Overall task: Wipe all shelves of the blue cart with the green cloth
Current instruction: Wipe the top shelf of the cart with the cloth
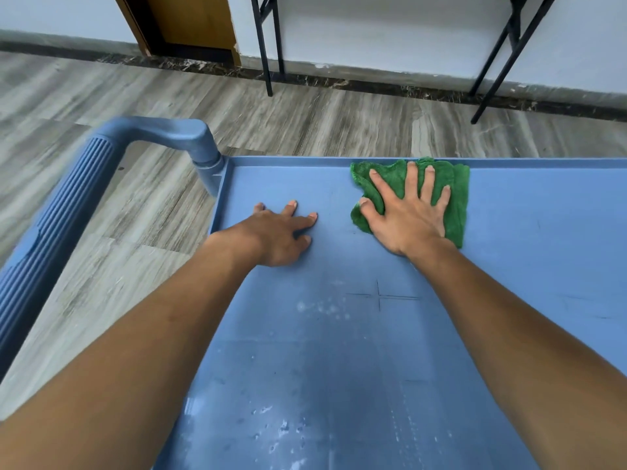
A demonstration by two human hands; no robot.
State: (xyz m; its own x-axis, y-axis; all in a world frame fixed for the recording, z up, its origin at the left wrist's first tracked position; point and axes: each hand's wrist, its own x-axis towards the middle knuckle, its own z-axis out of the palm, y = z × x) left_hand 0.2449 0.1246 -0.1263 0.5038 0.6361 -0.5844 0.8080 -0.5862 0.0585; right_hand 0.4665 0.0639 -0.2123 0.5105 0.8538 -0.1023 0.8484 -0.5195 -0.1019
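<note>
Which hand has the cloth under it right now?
The right hand, fingers spread flat on the green cloth by the far rim of the blue cart's top shelf. The left hand rests on bare shelf, apart from the cloth.

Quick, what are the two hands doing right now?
Left hand: open, fingers resting on the cart's top shelf, holding nothing.
Right hand: open, fingers spread flat, pressing the green cloth onto the shelf.

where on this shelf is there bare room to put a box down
Widest bare patch: the shelf right of the cloth, out to the picture's edge. Also bare: the near middle of it, speckled white. Crowded: the far strip, with the left hand resting on it and the right hand pressing the cloth.
</note>
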